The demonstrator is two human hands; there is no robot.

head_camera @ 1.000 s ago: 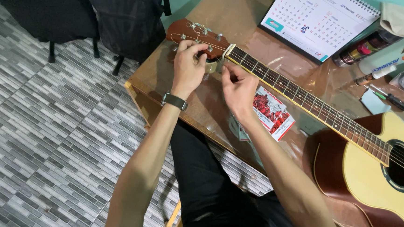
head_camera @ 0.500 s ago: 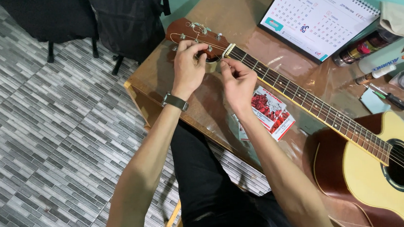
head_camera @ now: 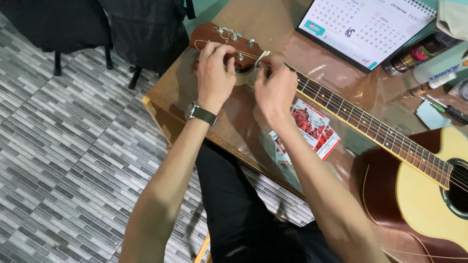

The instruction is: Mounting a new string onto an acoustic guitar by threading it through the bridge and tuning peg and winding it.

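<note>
We lay the acoustic guitar with the pale top and reddish-brown neck (head_camera: 386,138) flat across the brown wooden table (head_camera: 270,15). Our left hand (head_camera: 215,73) closes its fingers on the headstock (head_camera: 223,43); our right hand (head_camera: 276,88) pinches near the nut — on what, we cannot tell. A red-and-white packet (head_camera: 312,128) lies just beside the neck.

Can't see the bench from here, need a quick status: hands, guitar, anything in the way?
Left hand pinching at the headstock. Right hand gripping near the top of the neck. Guitar lying flat on the table. Red packet beside the neck, not blocking.
</note>
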